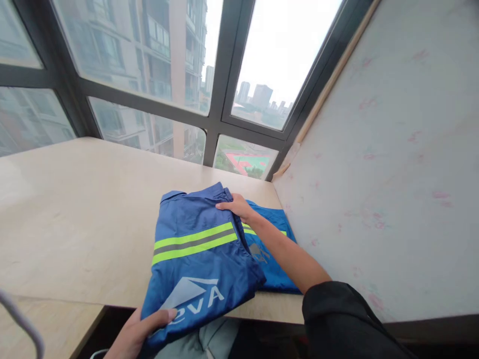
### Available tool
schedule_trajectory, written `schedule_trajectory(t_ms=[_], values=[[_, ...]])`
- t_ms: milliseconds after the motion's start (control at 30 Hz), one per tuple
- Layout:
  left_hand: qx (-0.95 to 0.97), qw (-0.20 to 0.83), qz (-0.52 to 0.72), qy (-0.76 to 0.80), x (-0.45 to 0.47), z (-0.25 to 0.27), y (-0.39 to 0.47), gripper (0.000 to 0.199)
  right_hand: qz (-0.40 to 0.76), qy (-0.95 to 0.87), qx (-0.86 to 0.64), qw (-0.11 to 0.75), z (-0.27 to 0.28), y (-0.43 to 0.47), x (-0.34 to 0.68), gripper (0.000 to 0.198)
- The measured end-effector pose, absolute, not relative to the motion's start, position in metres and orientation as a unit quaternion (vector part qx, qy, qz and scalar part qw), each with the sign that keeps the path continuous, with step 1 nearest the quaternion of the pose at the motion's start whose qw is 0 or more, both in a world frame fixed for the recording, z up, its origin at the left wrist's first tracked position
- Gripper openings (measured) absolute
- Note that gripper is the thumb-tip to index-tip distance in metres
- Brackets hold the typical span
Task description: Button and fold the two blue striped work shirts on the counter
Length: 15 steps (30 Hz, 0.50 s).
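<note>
A folded blue work jacket (187,214) with a yellow-green and grey reflective band and a white printed logo is held between my two hands. My left hand (144,326) grips its near left corner, thumb on top beside the logo. At the far right edge, my right hand (237,206) pinches the cloth, with its thumb on top and its other fingers mostly hidden. A second folded blue garment (275,267), with a similar band and a grey print, lies on the ledge under my right forearm, partly covered by the jacket.
The pale ledge (75,214) stretches left and back to dark-framed windows (215,94). A floral-papered wall (374,189) closes off the right side. A grey curved cable or tube (24,321) shows at the lower left. Past the ledge's front edge it is dark.
</note>
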<state>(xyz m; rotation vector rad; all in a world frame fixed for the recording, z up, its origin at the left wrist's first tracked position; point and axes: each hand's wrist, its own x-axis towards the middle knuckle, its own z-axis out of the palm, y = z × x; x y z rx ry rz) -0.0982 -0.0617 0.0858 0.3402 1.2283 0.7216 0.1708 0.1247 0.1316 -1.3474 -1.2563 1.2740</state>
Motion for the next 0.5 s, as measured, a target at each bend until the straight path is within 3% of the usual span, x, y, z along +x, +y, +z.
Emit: schedule_trajectory(t_ms=[233,367,500], values=[[0.272,0.815,0.313,0.405,0.005,0.111,-0.015,0.040,0.415,-0.473,-0.596,0.499,0.173,0.106,0.311,0.040],[0.300,0.845,0.275,0.348,0.069,0.087,0.000,0.043,0.358,-0.385,-0.677,0.515,0.148,0.087,0.372,0.036],[0.329,0.812,0.239,0.419,0.105,0.053,-0.004,0.044,0.342,-0.343,-0.740,0.467,0.097,0.075,0.392,0.026]])
